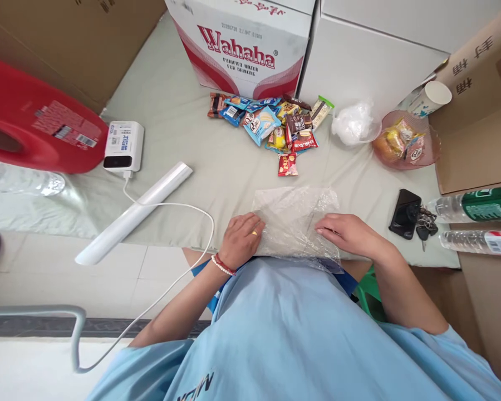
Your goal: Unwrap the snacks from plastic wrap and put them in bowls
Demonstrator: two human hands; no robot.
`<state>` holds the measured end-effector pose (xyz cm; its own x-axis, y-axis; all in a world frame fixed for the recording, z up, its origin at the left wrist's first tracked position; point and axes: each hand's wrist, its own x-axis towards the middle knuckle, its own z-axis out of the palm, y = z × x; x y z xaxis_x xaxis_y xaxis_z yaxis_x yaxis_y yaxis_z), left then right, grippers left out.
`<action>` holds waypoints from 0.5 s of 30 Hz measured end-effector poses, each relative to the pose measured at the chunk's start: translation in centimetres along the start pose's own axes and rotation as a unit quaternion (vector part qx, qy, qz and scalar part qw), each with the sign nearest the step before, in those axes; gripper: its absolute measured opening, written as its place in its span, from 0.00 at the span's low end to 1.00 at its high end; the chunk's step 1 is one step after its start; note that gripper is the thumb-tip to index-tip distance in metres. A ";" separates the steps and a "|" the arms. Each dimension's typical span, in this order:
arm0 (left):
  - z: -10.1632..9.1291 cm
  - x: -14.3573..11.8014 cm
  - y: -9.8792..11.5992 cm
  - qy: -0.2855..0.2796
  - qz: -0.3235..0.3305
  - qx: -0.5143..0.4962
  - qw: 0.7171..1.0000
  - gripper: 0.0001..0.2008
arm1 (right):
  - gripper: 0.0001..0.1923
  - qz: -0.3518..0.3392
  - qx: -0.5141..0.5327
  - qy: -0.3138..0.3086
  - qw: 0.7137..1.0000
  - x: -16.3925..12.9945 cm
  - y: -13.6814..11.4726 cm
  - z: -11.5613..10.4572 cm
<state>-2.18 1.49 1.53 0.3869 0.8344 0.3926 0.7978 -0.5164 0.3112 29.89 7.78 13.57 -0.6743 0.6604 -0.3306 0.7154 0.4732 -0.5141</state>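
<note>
A clear plastic bag lies flat at the table's front edge, its lower end hanging over towards my lap. My left hand, wearing a ring and bracelets, is palm down with its fingers closed on the bag's left edge. On the opposite side, my right hand pinches the right edge between thumb and fingers. The left thumb is mostly hidden. Beyond the bag is a pile of wrapped snacks, with one small red packet nearest to me.
Left are a plastic roll, a white cabled device and a red jug. A Wahaha carton stands behind. Right are a white plastic bundle, a pink snack bowl, a paper cup, keys and bottles.
</note>
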 end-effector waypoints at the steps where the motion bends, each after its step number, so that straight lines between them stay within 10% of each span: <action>1: 0.1 -0.2 0.2 -0.019 0.015 -0.004 1.000 0.13 | 0.18 0.021 -0.045 -0.009 0.999 1.6 -0.2 0.3; 7: 0.5 -1.2 0.7 -0.073 -0.010 -0.011 0.997 0.17 | 0.28 0.098 -0.173 -0.018 0.980 9.0 -0.3 1.9; 15: -0.6 -0.8 1.1 -0.083 -0.037 -0.037 0.995 0.15 | 0.39 0.070 0.082 0.099 0.989 15.9 1.3 0.6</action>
<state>-1.84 0.14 2.05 0.4048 0.8877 0.2193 0.7932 -0.4603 0.3988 20.04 18.55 7.17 -0.5091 0.8224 -0.2541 0.7496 0.2785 -0.6004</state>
